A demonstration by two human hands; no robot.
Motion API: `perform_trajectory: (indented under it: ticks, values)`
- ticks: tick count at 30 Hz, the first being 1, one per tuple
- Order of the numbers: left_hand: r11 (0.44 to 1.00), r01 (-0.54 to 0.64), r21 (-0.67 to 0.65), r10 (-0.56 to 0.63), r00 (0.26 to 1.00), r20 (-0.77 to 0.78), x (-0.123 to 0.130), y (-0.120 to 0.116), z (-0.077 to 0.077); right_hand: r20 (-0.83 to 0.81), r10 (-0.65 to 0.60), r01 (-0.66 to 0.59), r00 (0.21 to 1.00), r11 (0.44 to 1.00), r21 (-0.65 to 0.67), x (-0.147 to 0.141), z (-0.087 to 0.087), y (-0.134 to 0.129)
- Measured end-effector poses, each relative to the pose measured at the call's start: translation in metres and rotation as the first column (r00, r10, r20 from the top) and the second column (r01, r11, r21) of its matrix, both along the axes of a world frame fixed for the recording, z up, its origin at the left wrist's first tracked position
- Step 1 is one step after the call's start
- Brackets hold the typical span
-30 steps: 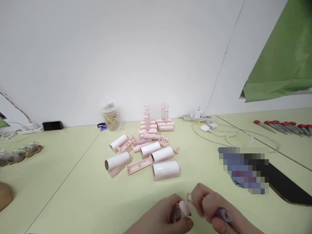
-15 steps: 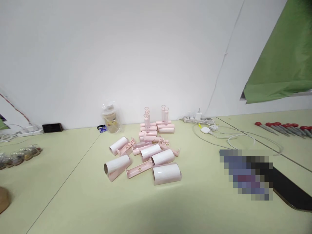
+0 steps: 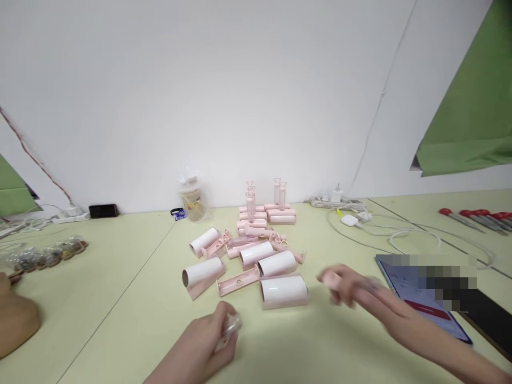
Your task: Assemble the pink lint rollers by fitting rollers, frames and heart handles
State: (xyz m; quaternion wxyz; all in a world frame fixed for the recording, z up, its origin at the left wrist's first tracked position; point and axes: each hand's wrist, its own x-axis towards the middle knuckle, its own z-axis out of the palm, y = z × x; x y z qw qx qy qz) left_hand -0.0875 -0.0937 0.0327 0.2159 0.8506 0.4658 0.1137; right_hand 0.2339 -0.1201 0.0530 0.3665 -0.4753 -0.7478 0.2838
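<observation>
My left hand is closed around a small clear plastic piece, low in the view. To the right, my right hand is raised over the table, its fingers curled on a pale pink piece blurred by motion. Between and beyond the hands lie white rolls in pink holders, the nearest being a white roll. A bare pink holder lies beside it. Behind them are stacked pink rollers and upright pink tubes with heart-shaped loops.
A plastic bag stands by the wall. On the right are a tablet, cables, a power strip and red-topped tools. Jars, a phone and another person's hand are at left.
Both my hands have come into view, holding small pieces. The whole scene has shifted slightly right and down. More of the other person's hand shows at the left edge.
</observation>
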Motion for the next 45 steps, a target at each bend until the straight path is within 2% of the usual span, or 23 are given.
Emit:
perform_trajectory:
  ticks: [2, 4, 7, 11, 14, 17, 21, 25, 28, 30, 34, 37, 42, 45]
  values:
    - [0.985, 0.115, 0.126, -0.111, 0.993, -0.041, 0.016, 0.013, -0.008, -0.041, 0.073, -0.072, 0.997, 0.997, 0.024, -0.023, 0.012, 0.037]
    - [0.955, 0.175, 0.240, -0.154, 0.982, -0.106, 0.028, 0.023, -0.015, -0.003, 0.103, -0.103, 0.995, 0.994, 0.042, -0.043, 0.017, 0.072]
    - [0.905, 0.175, 0.389, -0.126, 0.981, -0.149, 0.039, 0.037, -0.027, 0.024, 0.070, -0.071, 0.997, 0.997, 0.043, -0.054, 0.012, 0.118]
    - [0.874, 0.119, 0.472, -0.080, 0.992, -0.101, 0.050, 0.053, -0.045, 0.069, 0.030, -0.029, 0.997, 0.999, -0.018, -0.043, -0.006, 0.162]
    - [0.868, 0.081, 0.490, -0.060, 0.996, -0.059, 0.052, 0.061, -0.052, 0.106, 0.044, -0.038, 0.993, 0.997, -0.062, -0.035, -0.015, 0.176]
    - [0.881, 0.048, 0.470, -0.070, 0.997, 0.031, 0.050, 0.064, -0.054, 0.121, 0.022, -0.014, 0.992, 0.998, -0.065, -0.029, -0.016, 0.177]
    - [0.907, 0.032, 0.421, -0.086, 0.990, 0.109, 0.047, 0.062, -0.055, 0.107, -0.145, 0.144, 0.984, 0.989, 0.017, -0.019, -0.004, 0.182]
    - [0.893, 0.008, 0.449, -0.070, 0.990, 0.122, 0.046, 0.061, -0.059, 0.122, -0.366, 0.358, 0.923, 0.930, 0.084, -0.007, 0.008, 0.210]
    - [0.889, -0.031, 0.457, -0.038, 0.989, 0.142, 0.044, 0.061, -0.061, 0.231, -0.479, 0.471, 0.847, 0.877, 0.093, -0.002, 0.007, 0.232]
    - [0.886, -0.054, 0.461, -0.016, 0.989, 0.146, 0.044, 0.062, -0.063, 0.328, -0.504, 0.506, 0.799, 0.858, 0.086, -0.001, 0.000, 0.242]
    - [0.851, -0.053, 0.523, -0.027, 0.989, 0.144, 0.044, 0.060, -0.062, 0.499, -0.457, 0.500, 0.736, 0.864, 0.055, 0.001, -0.015, 0.246]
    - [0.804, -0.054, 0.592, -0.052, 0.986, 0.160, 0.044, 0.057, -0.059, 0.569, -0.421, 0.486, 0.706, 0.873, 0.042, 0.007, -0.020, 0.240]
    - [0.711, -0.021, 0.703, -0.161, 0.968, 0.192, 0.043, 0.047, -0.054, 0.572, -0.453, 0.481, 0.684, 0.869, 0.114, 0.025, -0.004, 0.211]
    - [0.745, 0.040, 0.665, -0.245, 0.945, 0.217, 0.048, 0.038, -0.054, 0.508, -0.472, 0.446, 0.720, 0.876, 0.182, 0.038, 0.012, 0.171]
